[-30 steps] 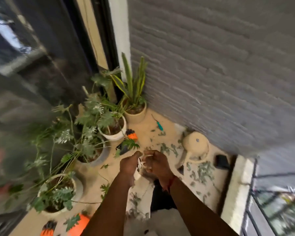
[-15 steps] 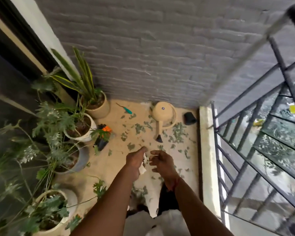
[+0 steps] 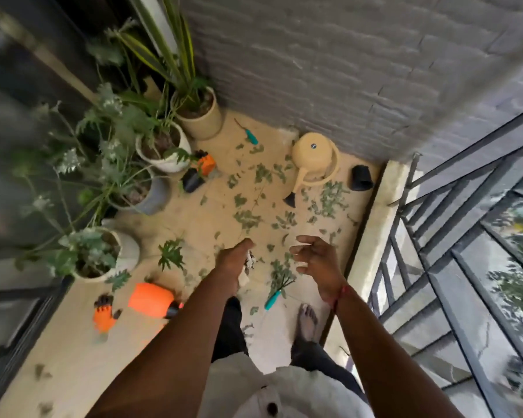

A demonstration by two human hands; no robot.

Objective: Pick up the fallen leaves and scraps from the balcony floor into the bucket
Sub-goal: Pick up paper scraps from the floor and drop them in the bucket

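Above mid balcony floor: left hand gripping crumpled whitish scrap; right hand loosely curled, empty; fallen leaves scattered toward far edge, beside watering can

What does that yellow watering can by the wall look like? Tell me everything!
The watering can is pale yellow, plastic-looking, with a round body and a dark dot on top. It stands upright on the balcony floor beside the grey brick wall. Its spout points away from the wall and ends in a black nozzle among leaves. Nothing holds it.
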